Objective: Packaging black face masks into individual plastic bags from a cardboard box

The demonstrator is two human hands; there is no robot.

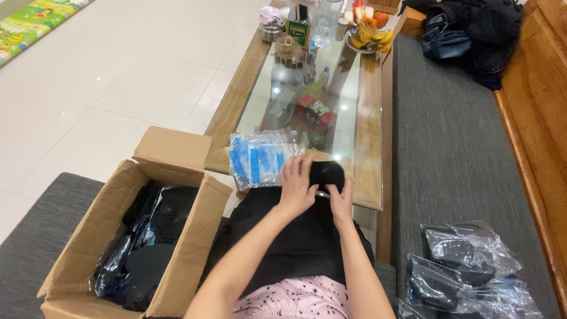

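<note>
From the head camera, the person is sitting with a black cloth (295, 236) spread over the lap, and both hands are pressing on a small black bundle (326, 173) in clear plastic at the near edge of the glass-topped wooden coffee table (369, 147): the left hand (297, 184) is lying flat with fingers spread over its left side, the right hand (341, 198) is pinching its lower right edge. Just beside the left hand a stack of clear bags with blue strips (260, 158) is lying on the table, an open cardboard box (177, 260) with black packed items is standing to the left, and more bagged black items (466, 266) are resting on the grey cushion (455, 147) to the right.
</note>
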